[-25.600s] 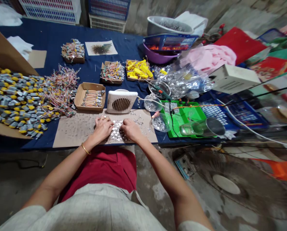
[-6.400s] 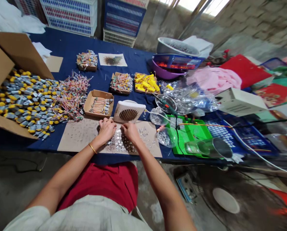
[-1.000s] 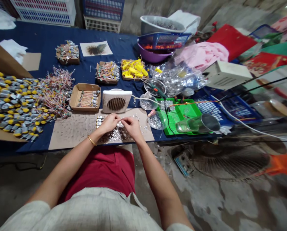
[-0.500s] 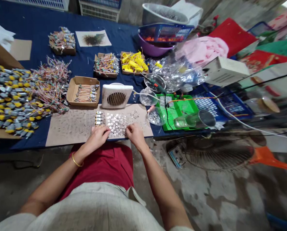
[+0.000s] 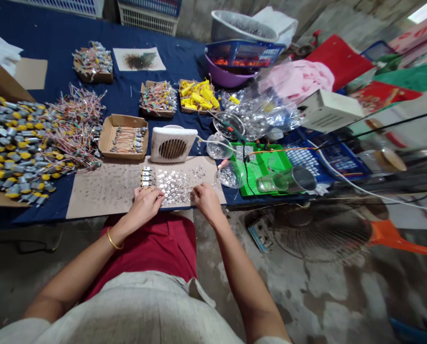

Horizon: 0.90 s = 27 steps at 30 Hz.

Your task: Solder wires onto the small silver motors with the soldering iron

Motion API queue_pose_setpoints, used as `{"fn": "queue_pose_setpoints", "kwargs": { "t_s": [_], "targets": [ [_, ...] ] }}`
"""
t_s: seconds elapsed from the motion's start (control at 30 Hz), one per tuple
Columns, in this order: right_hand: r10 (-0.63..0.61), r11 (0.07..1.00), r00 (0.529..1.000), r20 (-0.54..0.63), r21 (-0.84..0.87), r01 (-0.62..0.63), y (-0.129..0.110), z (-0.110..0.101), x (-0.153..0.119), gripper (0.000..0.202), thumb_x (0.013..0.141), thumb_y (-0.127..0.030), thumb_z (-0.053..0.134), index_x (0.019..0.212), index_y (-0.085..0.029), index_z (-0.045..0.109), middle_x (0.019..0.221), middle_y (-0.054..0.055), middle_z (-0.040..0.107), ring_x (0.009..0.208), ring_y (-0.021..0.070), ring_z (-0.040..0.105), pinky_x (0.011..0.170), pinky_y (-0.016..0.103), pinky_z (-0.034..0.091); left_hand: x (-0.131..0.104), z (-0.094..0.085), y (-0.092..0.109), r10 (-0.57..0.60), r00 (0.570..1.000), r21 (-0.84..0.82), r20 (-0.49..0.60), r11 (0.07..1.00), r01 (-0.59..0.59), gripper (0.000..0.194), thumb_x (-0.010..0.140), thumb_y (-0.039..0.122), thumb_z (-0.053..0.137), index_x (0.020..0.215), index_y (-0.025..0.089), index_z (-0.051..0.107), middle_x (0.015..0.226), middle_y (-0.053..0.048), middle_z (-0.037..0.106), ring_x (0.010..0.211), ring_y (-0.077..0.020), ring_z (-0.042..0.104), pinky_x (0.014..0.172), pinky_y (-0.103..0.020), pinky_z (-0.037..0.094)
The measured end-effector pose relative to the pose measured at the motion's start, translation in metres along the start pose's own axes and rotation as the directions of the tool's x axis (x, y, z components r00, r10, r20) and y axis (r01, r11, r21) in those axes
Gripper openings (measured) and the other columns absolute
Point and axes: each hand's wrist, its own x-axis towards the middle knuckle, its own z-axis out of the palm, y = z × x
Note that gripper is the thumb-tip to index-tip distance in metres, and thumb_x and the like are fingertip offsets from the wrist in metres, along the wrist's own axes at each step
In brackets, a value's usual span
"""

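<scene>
My left hand (image 5: 147,203) rests at the front of the cardboard sheet (image 5: 102,191), its fingers curled just below a short row of small motors (image 5: 146,176). Whatever lies under those fingers is hidden. To its right spread many small shiny metal pieces (image 5: 172,186), flat and roundish. My right hand (image 5: 205,199) is at the right edge of these pieces, thumb and fingers pinched together; anything between them is too small to make out. Behind the pieces stands a white vented fan box (image 5: 173,145).
Loose motors with yellow ends (image 5: 16,143) and wired motors (image 5: 77,124) are heaped at left. Behind the sheet sits a cardboard tray (image 5: 105,138) of wired motors. At right are a clear bowl (image 5: 231,174) of metal bits, a green basket (image 5: 251,179) and, lower, a floor fan (image 5: 317,234).
My right hand has shifted a little to the right, away from the middle of the metal pieces. My left hand stays by the motor row. The view has turned slightly.
</scene>
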Motion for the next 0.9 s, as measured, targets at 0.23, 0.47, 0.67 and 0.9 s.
{"fn": "queue_pose_setpoints", "kwargs": {
  "t_s": [0.23, 0.47, 0.67, 0.9],
  "targets": [
    [-0.124, 0.99, 0.992, 0.03, 0.069, 0.122, 0.01, 0.008, 0.017, 0.017, 0.09, -0.022, 0.058, 0.085, -0.021, 0.075, 0.085, 0.004, 0.061, 0.082, 0.0163, 0.055, 0.072, 0.024, 0.037, 0.005, 0.012, 0.009, 0.053, 0.998, 0.077, 0.019, 0.996, -0.054, 0.019, 0.096, 0.029, 0.051, 0.098, 0.021, 0.069, 0.103, -0.006, 0.07, 0.103, -0.0239, 0.058, 0.092, -0.043, 0.027],
    [-0.052, 0.995, 0.996, -0.073, 0.083, 0.058, -0.005, 0.023, 0.017, 0.017, 0.091, -0.021, 0.055, 0.082, -0.016, 0.069, 0.09, 0.01, 0.06, 0.087, 0.0207, 0.054, 0.078, 0.029, 0.04, 0.009, 0.019, 0.008, 0.043, 0.999, 0.137, -0.027, 0.99, -0.039, 0.016, 0.094, 0.027, 0.053, 0.098, 0.022, 0.068, 0.105, -0.007, 0.069, 0.103, -0.0242, 0.057, 0.092, -0.043, 0.029],
    [0.073, 0.994, 0.983, -0.169, 0.087, -0.059, 0.003, 0.017, 0.011, 0.017, 0.092, -0.022, 0.054, 0.085, -0.017, 0.069, 0.09, 0.009, 0.061, 0.088, 0.0218, 0.055, 0.081, 0.03, 0.042, 0.048, 0.041, 0.018, 0.122, 0.992, 0.237, 0.008, 0.964, -0.121, 0.016, 0.092, 0.027, 0.056, 0.101, 0.02, 0.068, 0.108, -0.011, 0.067, 0.11, -0.0285, 0.054, 0.096, -0.046, 0.03],
    [0.1, 0.995, 0.979, -0.175, 0.026, -0.097, 0.041, -0.009, 0.039, 0.021, 0.092, -0.023, 0.054, 0.087, -0.015, 0.073, 0.092, 0.011, 0.062, 0.091, 0.0221, 0.056, 0.082, 0.03, 0.041, 0.063, 0.047, 0.025, 0.14, 0.989, 0.249, 0.043, 0.957, -0.146, 0.018, 0.089, 0.033, 0.06, 0.098, 0.019, 0.068, 0.109, -0.012, 0.066, 0.111, -0.0299, 0.053, 0.097, -0.048, 0.029]
  ]
}}
